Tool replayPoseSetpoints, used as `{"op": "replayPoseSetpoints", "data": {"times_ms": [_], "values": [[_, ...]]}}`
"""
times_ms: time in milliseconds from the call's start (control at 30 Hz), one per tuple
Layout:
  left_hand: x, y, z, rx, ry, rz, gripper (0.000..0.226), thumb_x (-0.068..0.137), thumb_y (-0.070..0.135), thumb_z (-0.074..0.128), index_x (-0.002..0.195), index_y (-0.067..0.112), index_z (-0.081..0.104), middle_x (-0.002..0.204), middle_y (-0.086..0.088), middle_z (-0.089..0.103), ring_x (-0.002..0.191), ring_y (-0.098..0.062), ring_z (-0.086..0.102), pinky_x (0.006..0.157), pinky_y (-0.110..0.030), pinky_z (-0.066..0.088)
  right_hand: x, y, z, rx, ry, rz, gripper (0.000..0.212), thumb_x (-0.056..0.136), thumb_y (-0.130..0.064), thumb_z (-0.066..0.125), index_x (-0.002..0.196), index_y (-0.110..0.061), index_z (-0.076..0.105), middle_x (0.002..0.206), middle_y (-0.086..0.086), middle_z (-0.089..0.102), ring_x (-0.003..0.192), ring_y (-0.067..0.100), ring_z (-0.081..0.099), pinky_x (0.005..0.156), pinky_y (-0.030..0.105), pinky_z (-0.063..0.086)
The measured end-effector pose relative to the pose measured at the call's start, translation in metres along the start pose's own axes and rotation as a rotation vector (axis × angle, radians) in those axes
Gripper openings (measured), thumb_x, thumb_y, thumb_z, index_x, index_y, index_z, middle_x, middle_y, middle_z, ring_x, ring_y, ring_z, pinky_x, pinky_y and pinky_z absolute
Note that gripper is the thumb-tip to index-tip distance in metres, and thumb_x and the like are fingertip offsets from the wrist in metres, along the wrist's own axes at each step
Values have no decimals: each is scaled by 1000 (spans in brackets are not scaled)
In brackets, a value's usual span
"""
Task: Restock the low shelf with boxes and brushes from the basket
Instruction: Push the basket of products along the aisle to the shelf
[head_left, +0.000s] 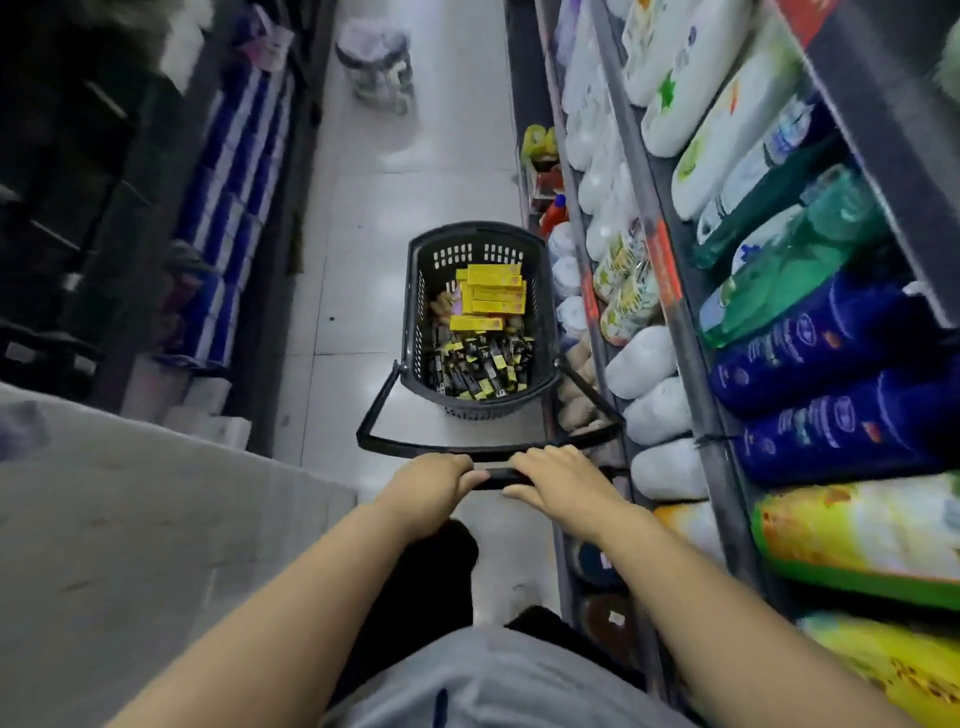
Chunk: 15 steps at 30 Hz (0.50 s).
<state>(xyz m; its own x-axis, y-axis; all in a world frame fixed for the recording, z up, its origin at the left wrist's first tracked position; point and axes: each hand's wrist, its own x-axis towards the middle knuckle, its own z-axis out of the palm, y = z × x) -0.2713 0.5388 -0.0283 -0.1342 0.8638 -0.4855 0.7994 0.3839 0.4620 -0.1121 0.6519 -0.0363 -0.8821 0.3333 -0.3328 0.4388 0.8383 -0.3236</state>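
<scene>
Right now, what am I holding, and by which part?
The black basket, by the end bar of its long handle: the left hand and the right hand grip it side by side.

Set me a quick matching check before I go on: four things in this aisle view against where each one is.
Things
1. yellow boxes
2. black-and-yellow packs
3. blue bottles
4. left hand

Places
A. lying on the shelf at the right
B. far end of the basket
C. gripping the handle
D. near end of the basket

Pairs: 1-B, 2-D, 3-A, 4-C
</scene>
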Motion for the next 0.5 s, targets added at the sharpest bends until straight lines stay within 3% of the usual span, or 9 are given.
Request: {"op": "replayPoseSetpoints", "data": {"times_ms": [200, 367, 500], "values": [[85, -33, -49, 73, 18, 141, 38, 99, 40, 35, 92, 11, 59, 99, -8, 65, 95, -27, 57, 75, -33, 35, 78, 43, -30, 3, -21, 48, 34, 94, -50, 41, 98, -18, 51, 100, 2, 59, 97, 25, 52, 71, 33, 25], [156, -58, -127, 113, -100, 183, 38, 100, 40, 36, 99, 8, 56, 104, -11, 63, 98, -28, 55, 73, -32, 31, 160, 65, -80, 37, -103, 136, 40, 95, -51, 38, 114, -18, 50, 110, 4, 56, 106, 25, 48, 81, 34, 28], [212, -77, -191, 96, -150, 211, 37, 100, 38, 35, 101, 7, 55, 102, -14, 63, 96, -31, 55, 80, -40, 39, 222, 86, -124, 72, -100, 148, 40, 95, -51, 38, 115, -19, 51, 108, 3, 58, 104, 25, 49, 83, 34, 29]]}}
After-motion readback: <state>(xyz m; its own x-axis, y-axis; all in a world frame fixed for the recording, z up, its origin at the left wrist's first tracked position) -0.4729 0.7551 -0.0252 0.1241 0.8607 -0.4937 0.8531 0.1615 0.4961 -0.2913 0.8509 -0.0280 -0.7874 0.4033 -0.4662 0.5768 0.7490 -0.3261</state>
